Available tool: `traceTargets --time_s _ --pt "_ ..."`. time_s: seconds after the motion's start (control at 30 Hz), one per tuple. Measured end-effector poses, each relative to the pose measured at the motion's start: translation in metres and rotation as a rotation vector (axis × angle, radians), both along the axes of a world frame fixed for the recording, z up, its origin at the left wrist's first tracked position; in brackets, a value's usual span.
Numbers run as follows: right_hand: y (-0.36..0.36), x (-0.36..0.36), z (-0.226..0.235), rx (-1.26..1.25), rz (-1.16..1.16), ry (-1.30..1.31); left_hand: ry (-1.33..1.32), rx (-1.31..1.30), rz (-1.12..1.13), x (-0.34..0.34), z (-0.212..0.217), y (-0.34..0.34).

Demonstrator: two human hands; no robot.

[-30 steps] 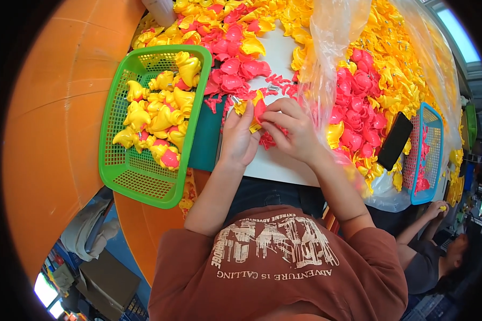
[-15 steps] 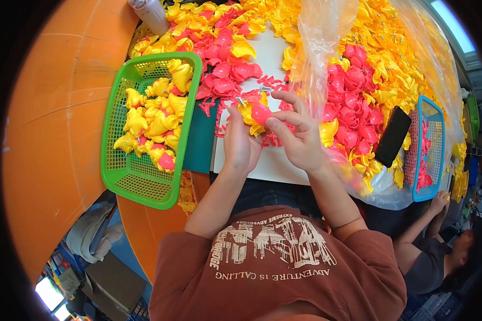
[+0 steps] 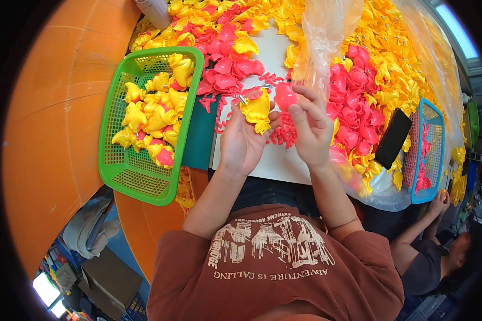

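The left hand (image 3: 243,140) is turned palm up, fingers loosely curled, holding a yellow plastic shell (image 3: 257,112); beside it, the upright right hand (image 3: 312,131) pinches a pink plastic shell (image 3: 285,97), both above the white tabletop (image 3: 285,163).

White tabletop (image 3: 281,165): bright, right of the green basket (image 3: 185,120)
Pale pane (image 3: 458,31): washed out, far right of the basket
Clear plastic (image 3: 324,45): streaked with glare, right of the basket
Orange panel (image 3: 64,107): bent by distortion, left of the basket
Picture corners: black
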State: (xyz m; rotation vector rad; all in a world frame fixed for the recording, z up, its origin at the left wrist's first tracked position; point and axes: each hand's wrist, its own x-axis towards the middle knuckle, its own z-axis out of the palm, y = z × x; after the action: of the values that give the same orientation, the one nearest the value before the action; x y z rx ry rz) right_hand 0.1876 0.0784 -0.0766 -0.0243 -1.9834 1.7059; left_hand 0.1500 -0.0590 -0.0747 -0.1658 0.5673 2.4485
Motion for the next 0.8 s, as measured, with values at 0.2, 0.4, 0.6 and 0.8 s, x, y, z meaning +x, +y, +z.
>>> traceTargets --time_s 0.2,0.4,0.6,0.8 --pt "-0.006 0.000 0.009 0.337 0.045 0.046 -0.018 -0.030 0.073 -0.004 -0.002 0.002" --pt "-0.014 -0.005 0.010 0.923 0.037 0.170 0.003 -0.078 0.012 -0.007 -0.001 0.000" --pt "-0.007 -0.013 0.019 0.949 0.198 0.150 -0.059 -0.039 0.049 -0.012 -0.006 -0.001" --pt "0.000 -0.021 0.008 0.873 0.228 0.309 -0.066 0.066 -0.041 -0.017 -0.002 -0.005"
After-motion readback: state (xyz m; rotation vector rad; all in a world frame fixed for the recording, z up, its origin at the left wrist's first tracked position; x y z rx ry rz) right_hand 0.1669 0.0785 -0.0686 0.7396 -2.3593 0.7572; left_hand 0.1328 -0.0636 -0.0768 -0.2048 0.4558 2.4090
